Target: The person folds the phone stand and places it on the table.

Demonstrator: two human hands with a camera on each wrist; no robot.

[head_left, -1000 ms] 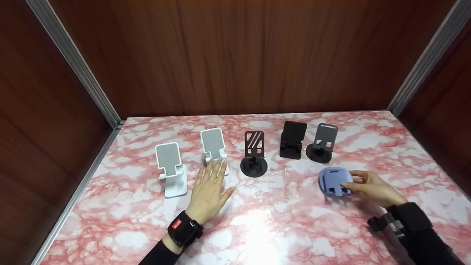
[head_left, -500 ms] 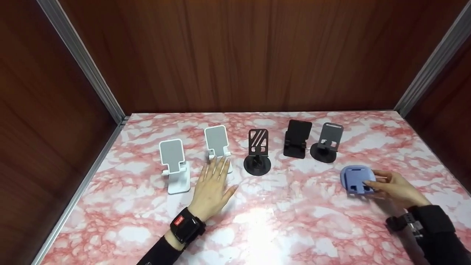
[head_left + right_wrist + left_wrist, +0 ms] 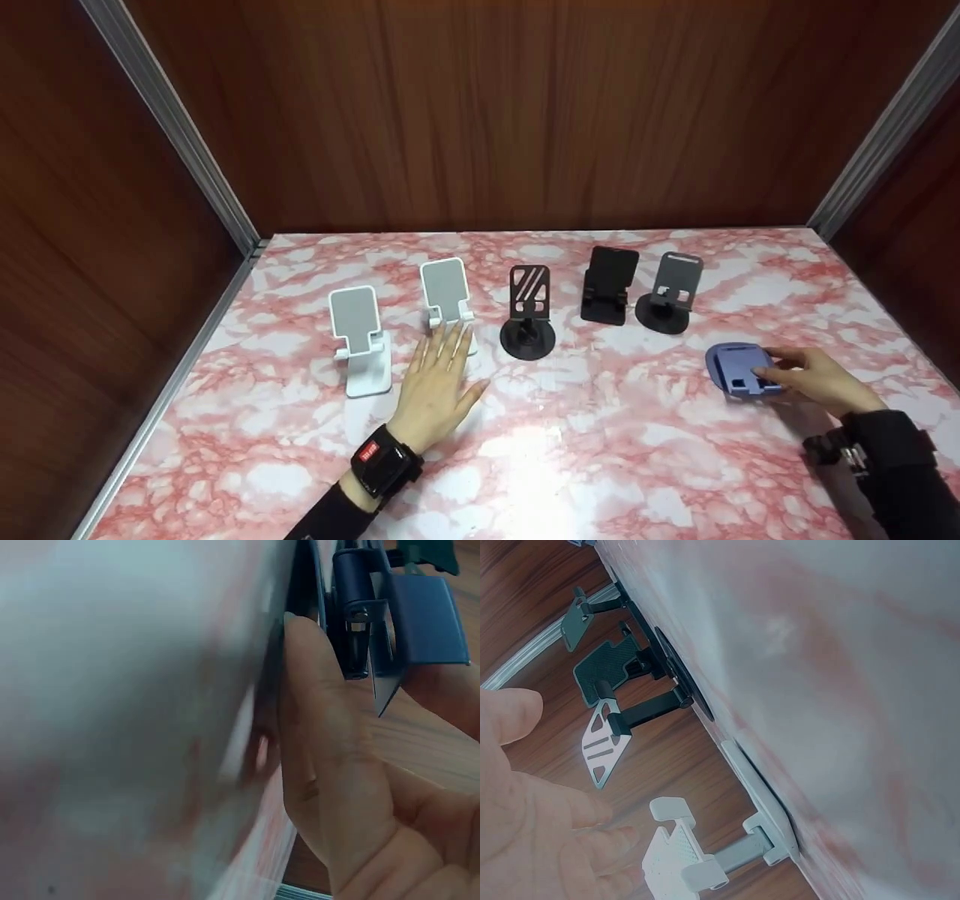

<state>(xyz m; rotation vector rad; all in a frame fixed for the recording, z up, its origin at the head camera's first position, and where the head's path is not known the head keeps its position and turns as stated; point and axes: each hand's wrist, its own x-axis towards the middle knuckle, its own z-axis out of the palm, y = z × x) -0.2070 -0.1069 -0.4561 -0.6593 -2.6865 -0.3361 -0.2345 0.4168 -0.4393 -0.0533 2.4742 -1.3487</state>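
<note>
My right hand (image 3: 825, 381) pinches a folded blue phone stand (image 3: 744, 369), thumb on its upper plate and fingers under its round base. In the right wrist view the folded blue phone stand (image 3: 431, 619) shows its hinge and plate edge-on between thumb and fingers, close beside the table surface. My left hand (image 3: 433, 390) is spread flat with straight fingers, its fingertips overlapping the base of a white phone stand (image 3: 445, 289) in the head view. From the left wrist view, this white phone stand (image 3: 739, 851) stands just past the fingertips, and the palm faces the table.
Left of it stands another white phone stand (image 3: 356, 322). To the right are a black stand with slanted slots (image 3: 529, 292), a plain black stand (image 3: 607, 277) and a dark grey stand (image 3: 676, 281). Wooden panels (image 3: 525, 112) enclose the pink marbled table (image 3: 615, 435).
My right hand has moved right with the folded blue phone stand, and the stand's plate now tilts a little differently. The left hand stays spread in place; the view has shifted slightly.
</note>
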